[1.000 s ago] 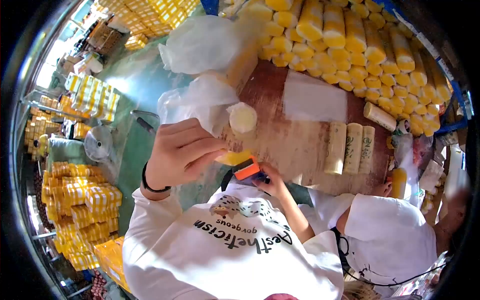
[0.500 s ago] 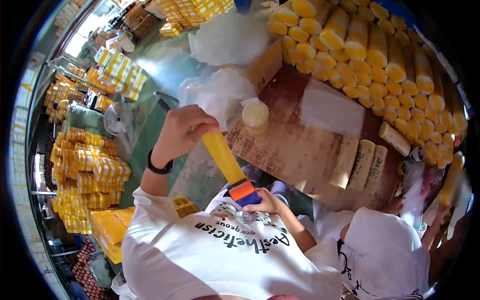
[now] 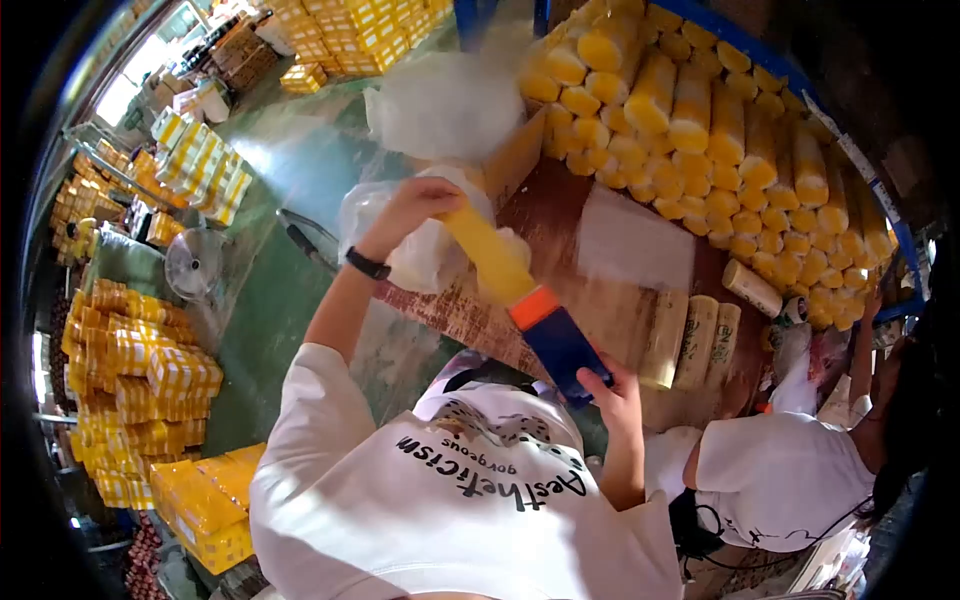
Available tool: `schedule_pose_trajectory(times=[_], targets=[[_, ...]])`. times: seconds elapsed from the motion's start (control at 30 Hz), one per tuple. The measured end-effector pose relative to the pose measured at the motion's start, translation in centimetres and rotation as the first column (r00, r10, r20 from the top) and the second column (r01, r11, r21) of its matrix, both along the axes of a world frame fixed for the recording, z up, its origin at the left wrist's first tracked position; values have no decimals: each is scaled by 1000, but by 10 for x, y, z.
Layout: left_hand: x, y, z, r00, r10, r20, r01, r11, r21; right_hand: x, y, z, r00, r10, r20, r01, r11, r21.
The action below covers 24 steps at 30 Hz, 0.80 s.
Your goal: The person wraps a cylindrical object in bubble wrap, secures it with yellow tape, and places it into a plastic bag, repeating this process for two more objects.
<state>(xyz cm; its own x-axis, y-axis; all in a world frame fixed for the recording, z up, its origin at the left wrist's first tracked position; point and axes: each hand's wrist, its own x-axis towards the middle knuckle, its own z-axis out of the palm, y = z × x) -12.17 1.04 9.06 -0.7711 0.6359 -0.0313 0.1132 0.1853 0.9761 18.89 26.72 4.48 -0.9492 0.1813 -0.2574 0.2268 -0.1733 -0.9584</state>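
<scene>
My left hand, below which a black watch band circles the wrist, pinches the free end of a yellow tape strip. The strip runs down and right to a blue tape dispenser with an orange front. Around the dispenser's lower end my right hand is closed, its thumb on the blue side. Dispenser and strip hang in the air over the near edge of a worn reddish-brown table. Behind the strip, a pale wrapped roll is mostly hidden. A clear plastic bag sits beyond my left hand.
Yellow-ended rolls are piled at the back right. Several wrapped rolls and a white sheet lie on the table. A co-worker in a white shirt is close at right. Yellow taped boxes stand at left.
The tape dispenser has moved up and right, away from my shirt, with my right hand at its lower end. My left hand still pinches the tape end. The whole view has shifted slightly.
</scene>
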Motion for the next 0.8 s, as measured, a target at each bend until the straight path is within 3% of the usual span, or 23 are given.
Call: schedule_pose_trajectory(times=[0.07,0.17,0.2,0.3,0.43,0.47,0.57,0.6,0.73,0.8], targets=[[-24,15,-14,999,20,36,-22,998,56,-8,-9,18,990,-142,11,142,989,42],[-56,40,-23,995,7,100,-15,997,75,-26,-20,40,980,-182,-74,127,874,-469],[-65,49,-27,992,-4,124,-5,997,73,-32,-20,44,983,-126,-134,41,858,-511],[-86,69,-38,999,-37,-32,35,998,-58,-51,-39,75,969,-200,-143,109,871,-479],[-89,73,-51,981,-61,186,62,998,3,-70,-59,94,951,-307,-26,256,833,-491],[-92,75,-68,979,-56,198,53,998,20,-73,-59,93,931,-364,39,341,823,-454],[-91,72,-99,965,-64,255,40,994,98,-70,-52,96,970,-240,-50,202,898,-390],[-88,68,-104,961,-68,268,38,993,116,-67,-55,103,953,-303,-6,289,915,-282],[-49,36,-41,985,-66,158,18,957,291,-38,-42,106,933,-326,151,330,944,-5],[-35,26,-10,995,-78,56,49,912,407,-26,-21,82,967,-119,226,54,960,276]])
